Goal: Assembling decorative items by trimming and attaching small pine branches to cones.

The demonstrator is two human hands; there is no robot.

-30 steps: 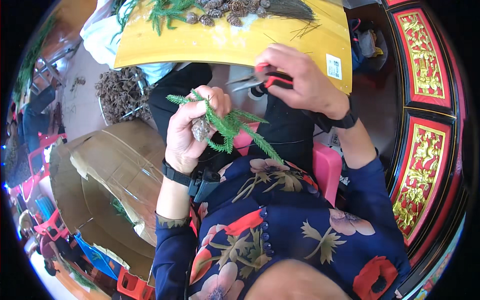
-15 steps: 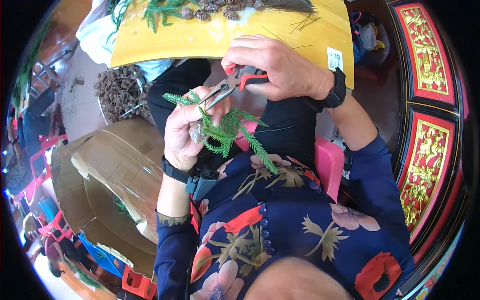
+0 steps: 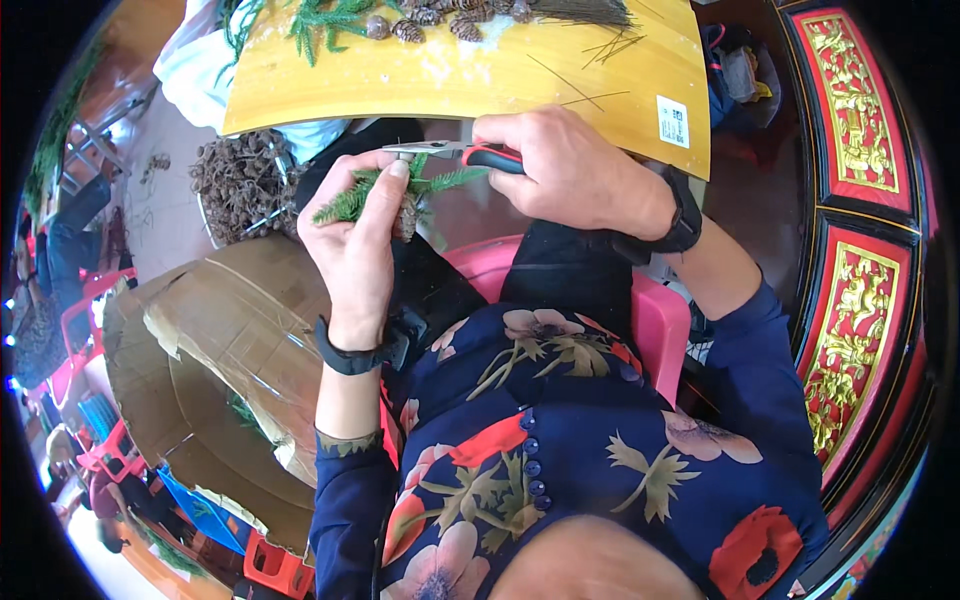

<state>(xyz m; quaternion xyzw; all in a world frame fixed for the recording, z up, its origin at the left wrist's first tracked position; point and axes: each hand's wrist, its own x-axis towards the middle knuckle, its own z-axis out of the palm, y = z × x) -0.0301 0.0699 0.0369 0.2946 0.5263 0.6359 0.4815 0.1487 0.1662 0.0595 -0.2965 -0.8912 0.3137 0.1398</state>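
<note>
My left hand (image 3: 352,225) is closed around a green artificial pine sprig (image 3: 345,204), its needles sticking out between thumb and fingers. A pine cone (image 3: 407,217) shows below the thumb, beside the greenery. In my right hand (image 3: 560,165) are pliers (image 3: 490,158) with red and black handles, pressed together in the fist. Their metal jaws point left and lie across the top of the sprig, right at my left thumb tip. Whatever the jaws grip is too small to make out.
Ahead stands a yellow table (image 3: 350,95) with pine cones (image 3: 408,30), green sprigs (image 3: 320,25) and thin dark wires (image 3: 600,45). A heap of brown cones (image 3: 240,185) lies left of my knees. An open cardboard box (image 3: 210,350) is at my left, carved red-and-gold panels (image 3: 850,110) at right.
The sprig has turned upward and moved up and left with my left hand. The pliers have swung from slanting to nearly level, and their spread handles are now squeezed together.
</note>
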